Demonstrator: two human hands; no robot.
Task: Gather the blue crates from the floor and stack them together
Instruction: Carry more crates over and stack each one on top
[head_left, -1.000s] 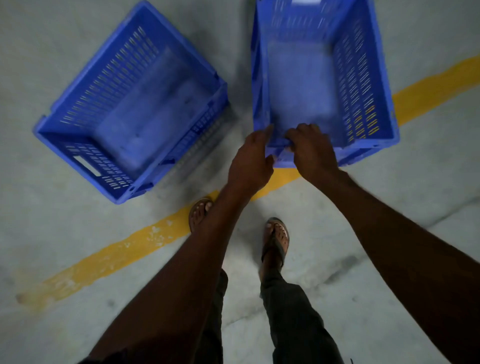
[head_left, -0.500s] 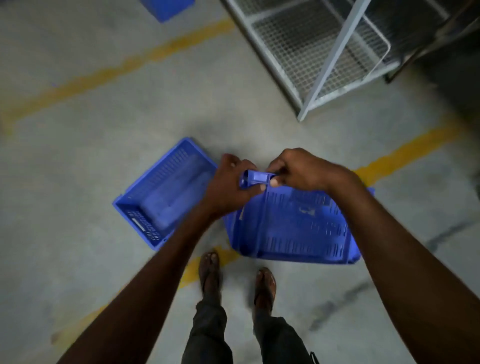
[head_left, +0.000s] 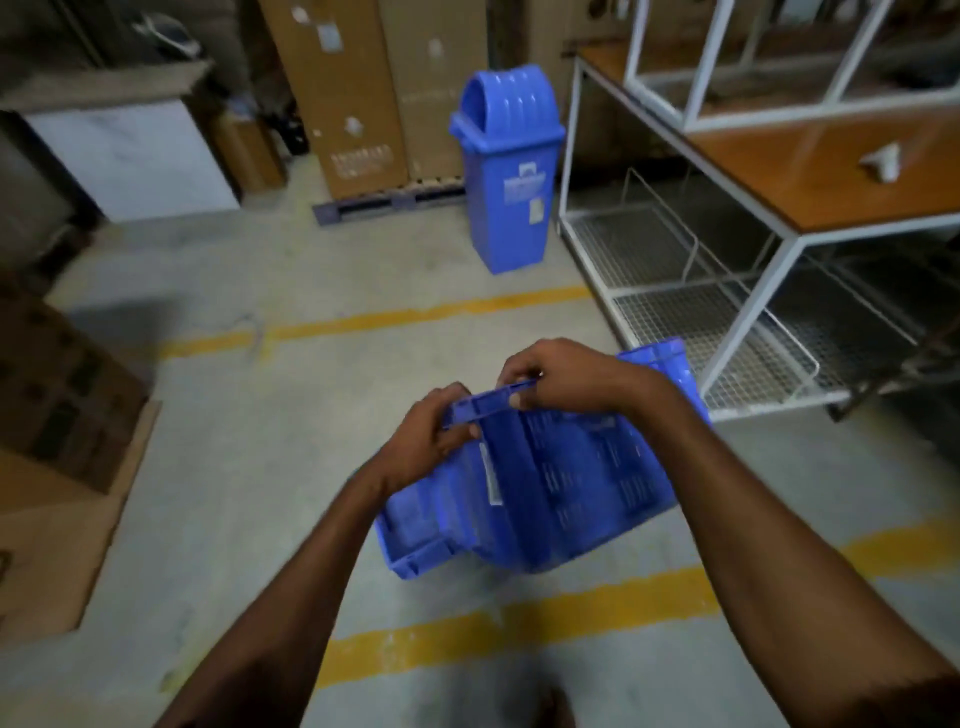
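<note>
A blue slotted crate (head_left: 582, 488) hangs tilted in the air in front of me, its perforated side facing me. My left hand (head_left: 426, 441) and my right hand (head_left: 566, 379) are both shut on its upper rim, close together. Below and left of the held crate, part of a second blue crate (head_left: 415, 530) shows on the concrete floor, mostly hidden behind the one I hold.
A blue swing-lid bin (head_left: 506, 171) stands ahead. A white metal rack with wire shelves (head_left: 727, 322) and an orange top is at the right. Cardboard boxes (head_left: 57, 405) sit at the left, tall cartons on a pallet (head_left: 363, 93) at the back. Yellow floor lines (head_left: 519, 623) cross below.
Both hands have lifted the crate off the floor and higher. My view has swung up from the floor to the room, and the second crate is now mostly hidden behind the held one.
</note>
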